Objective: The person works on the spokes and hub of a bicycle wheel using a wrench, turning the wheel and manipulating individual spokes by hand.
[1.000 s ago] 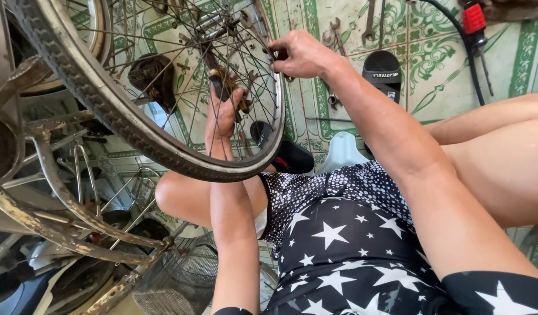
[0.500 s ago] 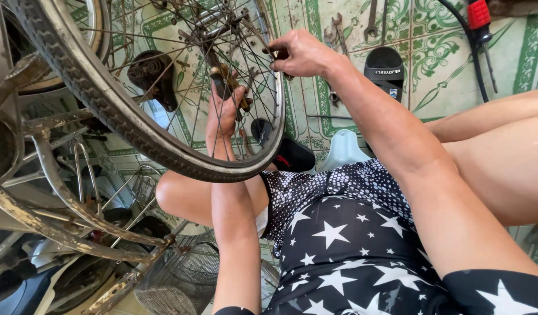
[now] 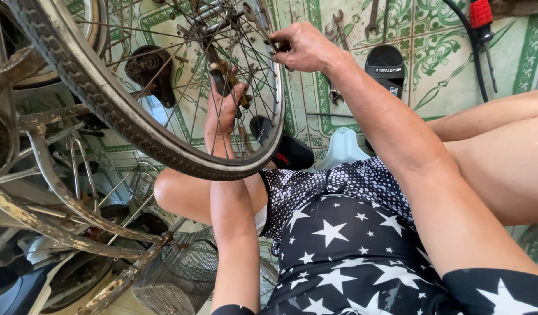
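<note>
A bicycle wheel with a worn black tyre and thin spokes fills the upper left. My left hand reaches up through the spokes and grips a rusty tool handle at the hub. My right hand is closed at the far side of the rim, pinching a spoke or small part there; what it holds is hidden by the fingers. I sit with bare knees apart, in black shorts with white stars.
A rusty bicycle frame and a wire basket crowd the lower left. Wrenches, a red-handled tool, black sandals and a pale blue stool lie on the patterned green tile floor.
Both hands keep their hold. The wheel and my right hand have shifted very slightly; nothing was picked up or let go.
</note>
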